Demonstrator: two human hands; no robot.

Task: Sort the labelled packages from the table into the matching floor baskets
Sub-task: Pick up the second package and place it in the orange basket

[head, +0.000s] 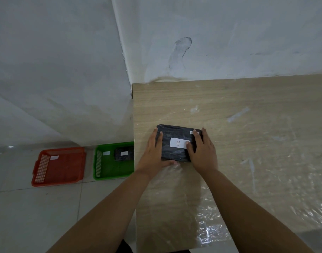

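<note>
A black wrapped package with a white label marked "B" lies on the wooden table near its left edge. My left hand grips the package's left side, thumb under its near edge. My right hand holds its right side, fingers over the top and part of the label. On the floor to the left stand a green basket holding one black labelled package, and an orange basket with only a small white label inside.
Clear plastic film covers much of the table. White walls meet in a corner behind the table's left end. Pale floor tiles stretch in front of the baskets.
</note>
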